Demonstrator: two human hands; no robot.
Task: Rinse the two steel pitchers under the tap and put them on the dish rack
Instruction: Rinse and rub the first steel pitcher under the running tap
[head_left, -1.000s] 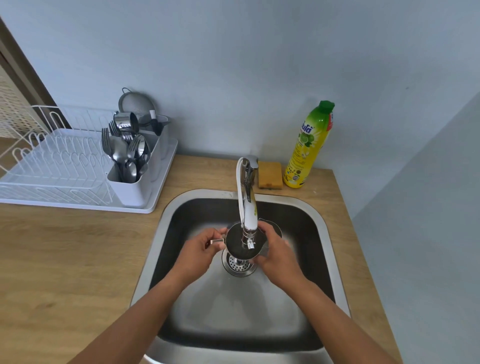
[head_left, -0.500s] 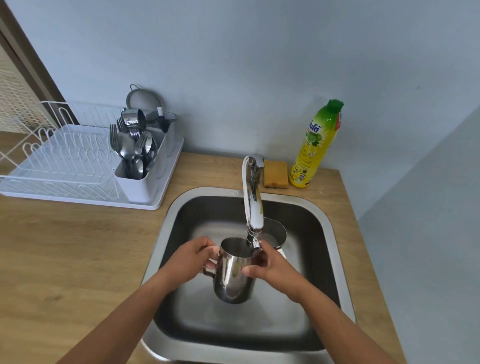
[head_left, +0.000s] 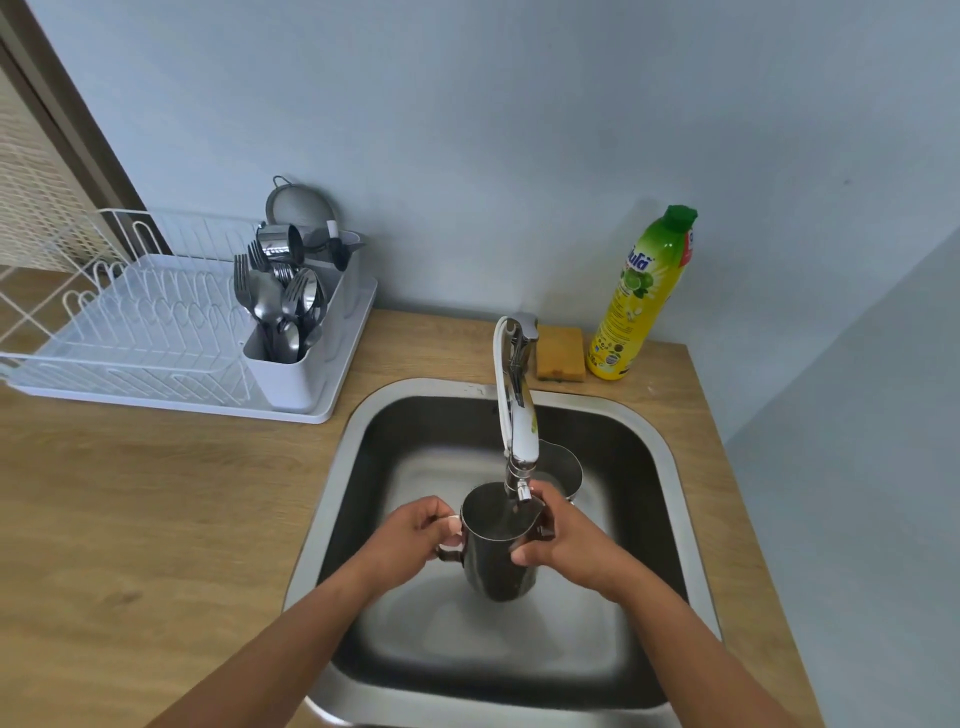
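The pitcher (head_left: 498, 553) is now raised beneath the tap (head_left: 515, 415), handle (head_left: 448, 552) clasped by the left grip (head_left: 418, 535), body by the right grip (head_left: 569, 540); rinsing is judged begun, the second pitcher (head_left: 565, 467) left behind the tap.

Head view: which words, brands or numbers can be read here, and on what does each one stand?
Yellow bottle, white brand word on blue: stylised, partly turned away, not readable with certainty.
Small print lower on its label: too small to read.
No other text is visible.

The tap (head_left: 519, 431) half-hides the 2nd pitcher (head_left: 563, 465) behind the right grip (head_left: 566, 540). The left grip (head_left: 415, 535) covers the handle (head_left: 448, 555) of the held pitcher (head_left: 501, 564).
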